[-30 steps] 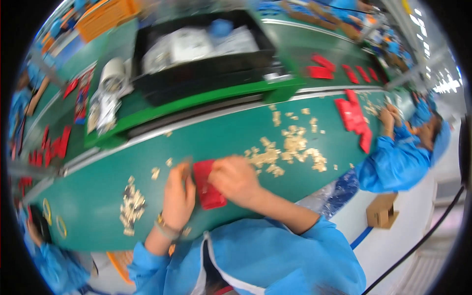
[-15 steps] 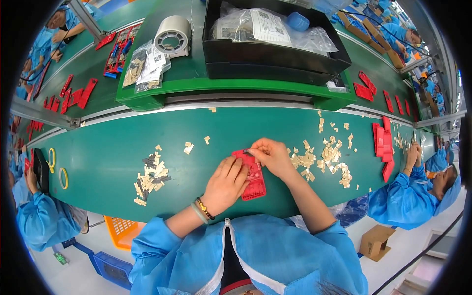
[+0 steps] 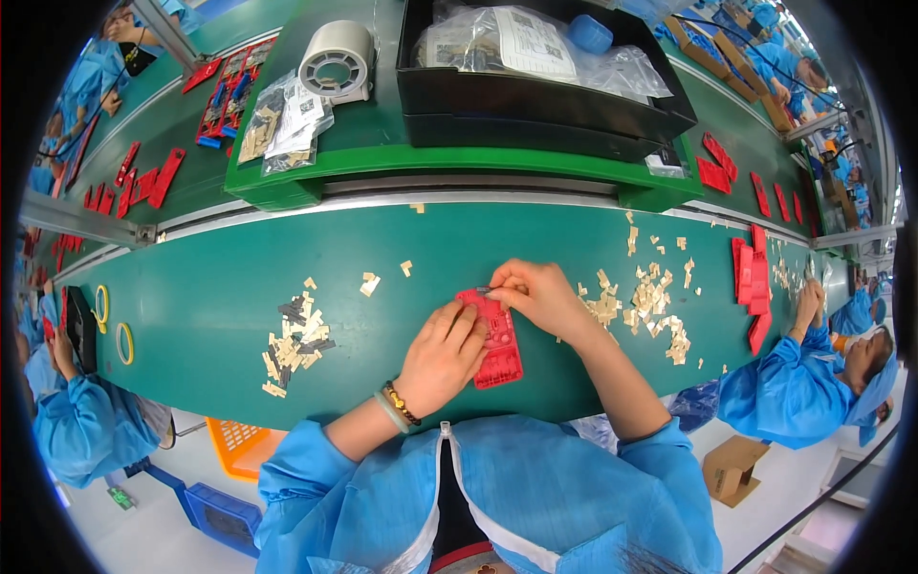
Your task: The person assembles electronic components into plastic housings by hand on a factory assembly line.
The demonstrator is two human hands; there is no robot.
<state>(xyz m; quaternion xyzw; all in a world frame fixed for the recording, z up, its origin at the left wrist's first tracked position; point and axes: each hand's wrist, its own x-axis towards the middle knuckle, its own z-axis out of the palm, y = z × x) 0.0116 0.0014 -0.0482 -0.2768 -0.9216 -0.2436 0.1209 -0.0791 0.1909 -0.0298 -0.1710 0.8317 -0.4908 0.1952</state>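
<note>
A red plastic housing (image 3: pixel 499 365) with moulded recesses lies on the green work table in front of me. My left hand (image 3: pixel 438 359) lies over its left edge, fingers closed together and holding it against the tabletop. At the housing's upper end, my right hand (image 3: pixel 537 295) pinches a small dark grey strip (image 3: pixel 484 290) between thumb and fingertips. Part of the strip is hidden by those fingers. Left of my hands is a pile of beige and dark grey small pieces (image 3: pixel 296 340). More beige pieces (image 3: pixel 650 297) are scattered to the right.
Stacked red housings (image 3: pixel 753 277) sit at the right. Beyond the table, a green shelf (image 3: pixel 382 172) carries a black box (image 3: pixel 545 115) of bagged parts and a tape roll (image 3: pixel 335 62). Yellow rings (image 3: pixel 124 342) lie far left. Co-workers sit at both sides.
My right hand has risen slightly, away from me, with the grey strip still pinched at the housing's upper end. My left hand keeps its hold.
</note>
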